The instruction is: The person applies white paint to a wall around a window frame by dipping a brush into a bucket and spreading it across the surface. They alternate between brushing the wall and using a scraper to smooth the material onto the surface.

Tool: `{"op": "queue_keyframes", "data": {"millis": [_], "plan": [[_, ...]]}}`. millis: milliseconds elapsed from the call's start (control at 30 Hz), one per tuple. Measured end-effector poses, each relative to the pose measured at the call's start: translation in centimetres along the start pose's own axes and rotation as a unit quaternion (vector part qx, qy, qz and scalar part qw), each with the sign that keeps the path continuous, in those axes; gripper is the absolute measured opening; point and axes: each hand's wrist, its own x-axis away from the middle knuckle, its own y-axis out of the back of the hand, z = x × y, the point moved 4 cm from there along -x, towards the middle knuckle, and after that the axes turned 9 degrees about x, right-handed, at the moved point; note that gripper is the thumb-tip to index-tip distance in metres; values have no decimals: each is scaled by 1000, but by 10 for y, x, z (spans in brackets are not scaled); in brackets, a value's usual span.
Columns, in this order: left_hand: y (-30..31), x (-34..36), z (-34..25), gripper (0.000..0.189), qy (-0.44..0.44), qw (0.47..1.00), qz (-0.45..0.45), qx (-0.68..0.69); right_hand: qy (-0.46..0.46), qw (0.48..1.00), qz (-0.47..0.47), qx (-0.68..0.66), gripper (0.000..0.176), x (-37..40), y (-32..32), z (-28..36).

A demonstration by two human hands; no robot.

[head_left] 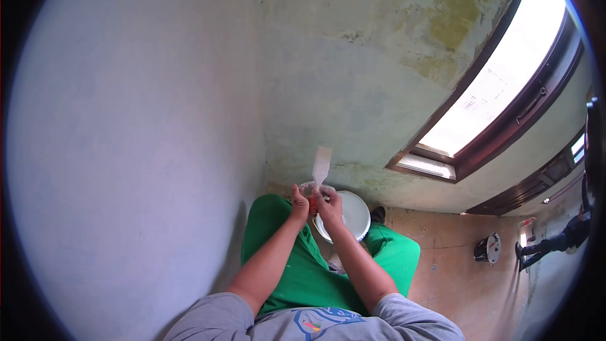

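Note:
A putty knife (321, 165) with a pale, whitish blade points up and away from me, in front of the wall. Its lower end runs down between my two hands, where a red-orange part shows. My right hand (331, 207) is closed around the lower end of the knife. My left hand (299, 204) is curled against the red-orange part, thumb raised; its fingertips are partly hidden. Just beyond and to the right of my hands, between my knees, sits a round white bucket or lid (355, 216). A whitish rim shows behind my left hand.
A plain wall (139, 120) stands close on my left. The wall ahead (328, 76) has patchy, yellow-green stains. A dark-framed window (442, 145) is at the right. On the brown floor (429, 233) stands a bucket (487, 248); farther right is another person (562, 238).

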Motion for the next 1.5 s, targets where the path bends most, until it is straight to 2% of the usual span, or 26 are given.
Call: {"op": "queue_keyframes", "data": {"millis": [33, 67, 100, 167, 200, 233, 300, 333, 400, 533, 600, 633, 700, 800, 933, 1000, 1133, 1200, 1233, 1300, 1433, 1500], "plan": [[3, -3, 3, 61, 8, 992, -58, 112, 42, 999, -21, 17, 20, -5, -3, 23], [11, -17, 7, 51, -39, 997, 47, 49, 0, 1000, 4, -8, 19, -7, -3, 40], [19, -30, 9, 51, -41, 997, 45, 48, 0, 1000, 6, -11, 19, -21, -9, 46], [25, -41, 9, 46, -126, 989, 41, -66, 124, 988, 32, 92, 21, -44, -20, 63], [22, -35, 9, 32, -75, 997, 10, -21, 134, 989, 32, 59, 21, -49, -29, 84], [24, -36, 11, 32, -73, 997, 8, -21, 144, 989, 31, 26, 20, -51, -41, 109], [28, -44, 23, 25, -3, 998, 1, 55, 154, 987, 41, -17, 20, -70, -58, 135], [28, -44, 24, 25, -3, 999, 0, 54, 153, 987, 41, -19, 20, -78, -66, 148], [30, -44, 21, 27, -69, 997, -7, 34, 200, 975, 40, -83, 20, -89, -77, 178], [37, -49, 24, 29, -87, 996, -31, 11, 214, 972, 41, -85, 19, -105, -92, 213], [38, -49, 22, 29, -101, 994, -32, -9, 153, 982, 51, -94, 17, -113, -97, 210], [38, -49, 21, 29, -100, 994, -32, -10, 153, 982, 50, -94, 17, -115, -97, 206], [37, -47, 19, 30, -101, 994, -34, -12, 85, 987, 96, -100, 15, -115, -102, 191], [31, -41, 14, 29, -98, 994, -49, -15, 95, 985, 93, -105, 13, -105, -106, 175], [16, -20, 1, 27, -54, 995, -81, 15, 114, 983, 70, -122, 13, -91, -104, 204], [14, -15, 0, 27, -56, 996, -51, 40, 193, 975, 58, -89, 14, -95, -101, 226], [17, -20, 2, 29, -61, 996, -19, 63, 172, 978, 65, -94, 14, -117, -108, 234], [18, -20, 3, 30, -49, 996, -18, 74, 92, 986, 95, -103, 15, -124, -113, 213], [16, -18, -2, 30, -53, 996, -16, 75, 96, 985, 97, -103, 15, -122, -115, 209], [16, -12, -4, 32, -32, 997, -33, 65, 26, 983, 105, -147, 14, -113, -119, 193], [31, -55, 25, 35, -71, 994, -32, 79, 34, 983, 101, -152, 13, -87, -122, 198], [33, -69, 38, 39, -60, 988, -33, 136, 78, 980, 104, -153, 14, -78, -122, 212]]}}
